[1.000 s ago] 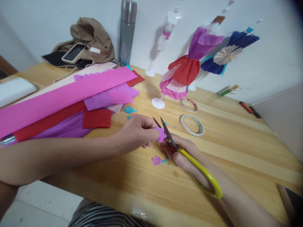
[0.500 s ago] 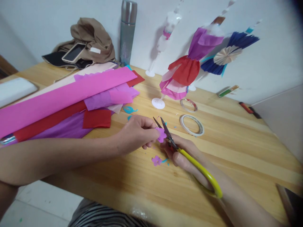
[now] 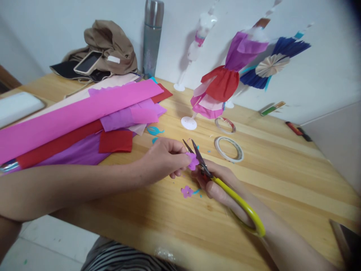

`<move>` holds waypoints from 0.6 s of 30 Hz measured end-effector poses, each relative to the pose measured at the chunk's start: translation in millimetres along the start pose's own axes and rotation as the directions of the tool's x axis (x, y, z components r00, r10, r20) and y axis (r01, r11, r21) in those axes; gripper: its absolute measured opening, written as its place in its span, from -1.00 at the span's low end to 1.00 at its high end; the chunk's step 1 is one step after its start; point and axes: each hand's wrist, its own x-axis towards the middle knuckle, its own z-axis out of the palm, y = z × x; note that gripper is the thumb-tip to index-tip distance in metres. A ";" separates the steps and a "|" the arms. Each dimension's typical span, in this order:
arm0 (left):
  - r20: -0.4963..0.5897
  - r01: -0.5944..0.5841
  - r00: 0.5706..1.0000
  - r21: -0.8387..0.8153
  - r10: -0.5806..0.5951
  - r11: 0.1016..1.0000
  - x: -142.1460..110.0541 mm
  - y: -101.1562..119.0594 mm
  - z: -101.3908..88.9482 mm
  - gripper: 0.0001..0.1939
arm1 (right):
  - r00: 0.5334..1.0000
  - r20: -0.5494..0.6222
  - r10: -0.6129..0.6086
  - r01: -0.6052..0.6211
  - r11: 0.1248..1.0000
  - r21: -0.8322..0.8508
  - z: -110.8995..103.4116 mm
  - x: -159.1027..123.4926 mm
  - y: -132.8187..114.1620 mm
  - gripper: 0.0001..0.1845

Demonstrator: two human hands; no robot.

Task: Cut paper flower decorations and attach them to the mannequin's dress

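Note:
Between thumb and fingers, my left hand (image 3: 165, 160) pinches a small purple paper flower (image 3: 193, 162). My right hand (image 3: 216, 180) is closed round a pair of scissors (image 3: 239, 201) with yellow handles. The dark blades stand apart and point up and left, right beside the flower's edge. Some of my right fingers are hidden behind the scissors. Below the hands a second purple paper flower (image 3: 187, 191) lies flat on the table, with a thin blue paper strip touching it. A blue paper leaf shape (image 3: 154, 130) lies beyond my left hand.
Folded crepe paper (image 3: 79, 109) in pink, red and purple lies at left. Two tape rolls (image 3: 216, 146) and a small dress form (image 3: 222, 82) in purple and red paper stand behind my hands. A flask (image 3: 152, 41), a brown cap (image 3: 109, 45) and a phone (image 3: 88, 63) are at the back.
Almost nothing differs. Both hands, the flower and the scissors hold their places, the blades staying apart; the whole view shifts only very slightly.

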 end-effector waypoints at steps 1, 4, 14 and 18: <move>0.002 -0.004 1.000 0.000 0.004 1.000 0.1 -0.4 0.0 -0.73 | 1.000 -0.003 0.004 -0.004 1.000 -0.005 0.0 -0.1 0.2 -0.47; 0.009 -0.013 1.000 -0.001 0.013 1.000 0.4 -1.5 -0.2 -0.74 | 1.000 -0.007 0.011 -0.011 1.000 -0.021 -1.1 0.2 0.9 -0.46; -0.010 -0.022 1.000 -0.012 0.022 1.000 -0.3 0.4 -0.4 -0.77 | 1.000 0.010 0.012 -0.011 0.999 -0.049 -0.9 1.0 0.6 -0.42; -0.011 -0.022 1.000 -0.005 0.022 1.000 -2.0 0.8 -0.4 -0.79 | 1.000 0.014 -0.024 0.025 0.996 -0.085 -2.3 -0.2 -0.9 -0.44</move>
